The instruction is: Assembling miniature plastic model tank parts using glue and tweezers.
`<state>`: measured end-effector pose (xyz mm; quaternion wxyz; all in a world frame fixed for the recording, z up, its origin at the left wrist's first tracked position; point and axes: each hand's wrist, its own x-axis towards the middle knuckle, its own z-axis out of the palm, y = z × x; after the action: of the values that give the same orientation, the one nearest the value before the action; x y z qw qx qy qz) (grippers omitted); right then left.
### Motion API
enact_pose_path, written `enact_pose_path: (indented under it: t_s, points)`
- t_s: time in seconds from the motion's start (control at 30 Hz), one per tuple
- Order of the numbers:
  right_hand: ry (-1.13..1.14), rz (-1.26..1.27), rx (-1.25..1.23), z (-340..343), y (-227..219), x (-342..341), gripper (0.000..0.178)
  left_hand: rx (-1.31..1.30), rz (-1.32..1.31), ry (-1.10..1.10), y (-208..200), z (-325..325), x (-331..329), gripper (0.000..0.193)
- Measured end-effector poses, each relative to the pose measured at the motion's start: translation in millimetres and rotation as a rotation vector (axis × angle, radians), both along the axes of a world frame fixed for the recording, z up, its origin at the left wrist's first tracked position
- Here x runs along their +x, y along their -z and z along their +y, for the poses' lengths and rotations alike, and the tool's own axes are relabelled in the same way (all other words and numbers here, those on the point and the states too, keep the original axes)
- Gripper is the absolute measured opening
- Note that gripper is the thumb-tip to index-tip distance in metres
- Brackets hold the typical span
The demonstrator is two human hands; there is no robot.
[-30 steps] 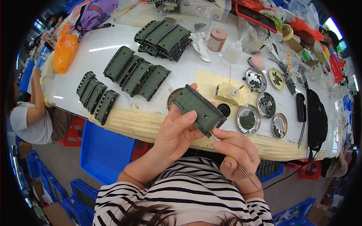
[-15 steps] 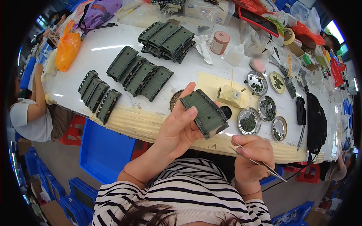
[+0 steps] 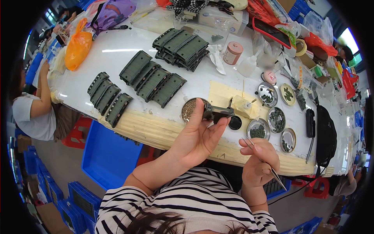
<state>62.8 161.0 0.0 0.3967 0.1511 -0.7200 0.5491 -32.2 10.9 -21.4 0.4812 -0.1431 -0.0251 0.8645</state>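
Note:
My left hand holds up a curved dark green panel, now turned nearly edge-on between thumb and fingers. A pair of metal tweezers is pinched in my right hand, tips pointing up and left, apart from the panel. Beyond my right hand stands a round metal dish of dark green bits, with similar dishes around it. Behind the panel is a dish of brown grains. A small round black lid lies right of the panel.
Matching panels lie in a left row, a middle row and a back stack. A yellow-wrapped block holds a small bottle. A black pouch lies at the right; below the table edge sits a blue bin.
The panel in my left hand has tipped from showing its broad ribbed face to nearly edge-on. My right hand keeps the tweezers, now angled more steeply. The view has shifted slightly.

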Motion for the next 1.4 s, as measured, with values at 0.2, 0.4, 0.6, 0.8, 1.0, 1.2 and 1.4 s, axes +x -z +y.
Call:
enact_pose_path:
  t_s: [0.2, 0.4, 0.6, 0.8, 1.0, 1.2, 1.4]
  points:
    - [-0.027, 0.009, 0.012, 1, 0, -2, 0.039, 0.050, 0.006, -0.003, 2, 1, -1, 0.057]
    - [-0.021, -0.010, 0.052, 1, -2, -1, 0.039, 0.054, -0.011, 0.004, 3, 1, -1, 0.057]
    - [-0.021, -0.021, 0.092, 1, -4, -3, 0.037, 0.058, 0.003, 0.000, 4, 0, 0, 0.058]
    - [-0.017, -0.020, 0.080, 1, -3, -3, 0.037, -0.005, -0.009, 0.011, 2, 1, 0, 0.058]
    - [0.061, -0.166, 0.058, 20, -7, 5, 0.029, -0.344, 0.517, -0.120, -13, -2, 15, 0.061]
    - [0.477, -0.541, -0.019, 88, -4, 9, 0.022, -0.338, 0.620, 0.067, -20, -13, 9, 0.060]
    - [0.612, -0.625, 0.279, 116, 6, 0, 0.024, -0.413, 0.629, 0.082, -18, -7, 23, 0.048]
